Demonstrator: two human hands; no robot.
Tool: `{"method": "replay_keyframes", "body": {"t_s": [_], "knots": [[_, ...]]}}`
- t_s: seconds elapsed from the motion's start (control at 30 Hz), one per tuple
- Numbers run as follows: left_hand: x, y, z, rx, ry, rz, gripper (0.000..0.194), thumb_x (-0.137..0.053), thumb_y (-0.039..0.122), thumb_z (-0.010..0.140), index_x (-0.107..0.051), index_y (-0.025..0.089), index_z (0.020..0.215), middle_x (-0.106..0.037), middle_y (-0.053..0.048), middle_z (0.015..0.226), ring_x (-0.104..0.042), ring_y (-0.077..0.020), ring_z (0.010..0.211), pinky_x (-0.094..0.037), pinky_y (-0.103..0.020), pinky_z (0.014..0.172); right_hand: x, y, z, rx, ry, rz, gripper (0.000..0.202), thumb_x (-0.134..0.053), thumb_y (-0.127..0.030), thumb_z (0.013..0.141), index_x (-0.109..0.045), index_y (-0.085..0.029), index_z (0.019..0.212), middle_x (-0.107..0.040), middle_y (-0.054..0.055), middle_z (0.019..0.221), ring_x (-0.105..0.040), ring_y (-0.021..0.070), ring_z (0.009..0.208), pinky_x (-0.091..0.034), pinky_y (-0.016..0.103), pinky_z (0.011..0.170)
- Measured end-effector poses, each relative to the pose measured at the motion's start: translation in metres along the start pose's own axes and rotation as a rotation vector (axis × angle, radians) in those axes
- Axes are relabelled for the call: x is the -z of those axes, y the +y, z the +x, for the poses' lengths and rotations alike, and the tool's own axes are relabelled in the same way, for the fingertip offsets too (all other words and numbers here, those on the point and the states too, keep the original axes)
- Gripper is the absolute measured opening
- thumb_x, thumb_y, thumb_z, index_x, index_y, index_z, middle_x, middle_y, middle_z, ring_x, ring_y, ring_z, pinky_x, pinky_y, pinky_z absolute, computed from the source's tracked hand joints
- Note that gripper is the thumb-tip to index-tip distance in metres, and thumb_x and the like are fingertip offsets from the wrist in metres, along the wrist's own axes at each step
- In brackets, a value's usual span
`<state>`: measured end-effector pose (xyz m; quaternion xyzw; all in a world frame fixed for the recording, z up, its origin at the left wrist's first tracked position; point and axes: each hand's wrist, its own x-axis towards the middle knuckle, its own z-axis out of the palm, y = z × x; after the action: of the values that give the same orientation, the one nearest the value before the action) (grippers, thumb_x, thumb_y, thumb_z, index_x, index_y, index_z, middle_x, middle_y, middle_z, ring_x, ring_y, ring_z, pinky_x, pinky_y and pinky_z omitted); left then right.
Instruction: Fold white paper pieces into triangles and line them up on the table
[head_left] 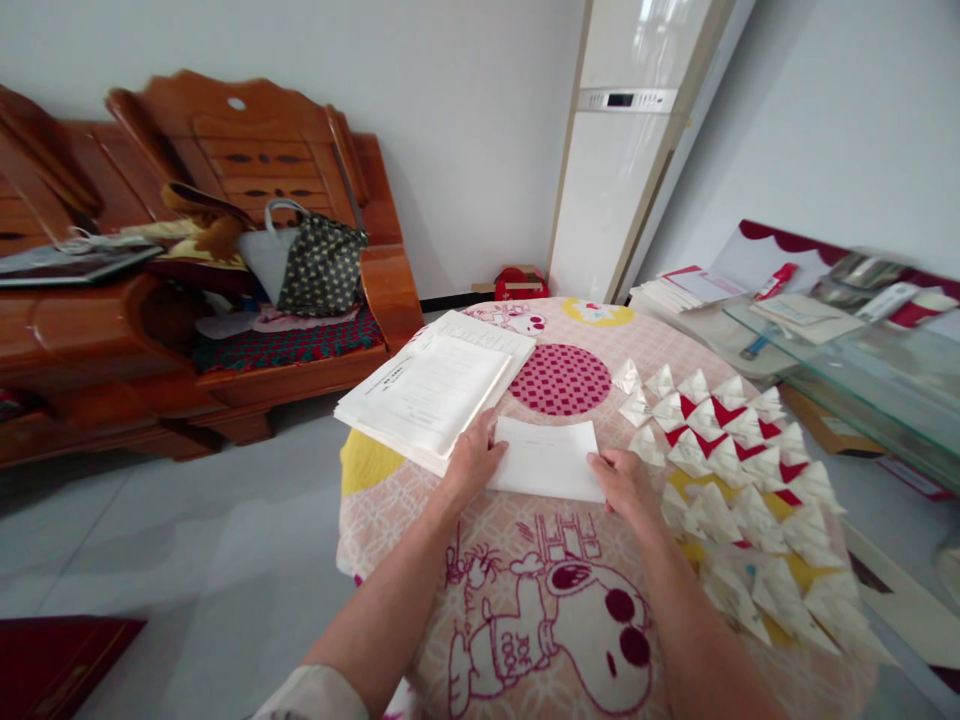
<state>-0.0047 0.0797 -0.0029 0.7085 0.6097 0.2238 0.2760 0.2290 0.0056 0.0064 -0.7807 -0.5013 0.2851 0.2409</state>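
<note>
A white sheet of paper (546,458), apparently folded into a rectangle, lies between my hands over the patterned tablecloth (420,520). My left hand (474,458) grips its left edge, thumb on top. On the right edge my right hand (621,480) pinches the paper between thumb and fingers. Just beyond my left hand is a stack of printed sheets (435,385), lying flat. Many small folded paper pieces (724,460) stand in rows to the right of my right hand.
A glass-topped table (855,370) holding papers and small items borders the cloth on the right. At the left is a carved wooden sofa (255,150) with a dark patterned bag (322,265). A tall white cabinet-like unit (615,170) stands behind.
</note>
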Motion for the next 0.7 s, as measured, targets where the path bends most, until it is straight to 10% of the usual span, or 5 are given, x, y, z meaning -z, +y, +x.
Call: {"method": "replay_keyframes", "body": {"t_s": [0.7], "knots": [[0.008, 0.011, -0.012, 0.037, -0.069, 0.306, 0.063, -0.062, 0.024, 0.088, -0.042, 0.018, 0.147, -0.074, -0.008, 0.103, -0.068, -0.024, 0.102, -0.05, -0.032, 0.09, 0.009, -0.014, -0.007, -0.108, -0.078, -0.167, 0.023, -0.06, -0.032, 0.086, -0.068, -0.016, 0.071, -0.049, -0.004, 0.038, -0.053, 0.0126, 0.036, -0.036, 0.022, 0.045]]}}
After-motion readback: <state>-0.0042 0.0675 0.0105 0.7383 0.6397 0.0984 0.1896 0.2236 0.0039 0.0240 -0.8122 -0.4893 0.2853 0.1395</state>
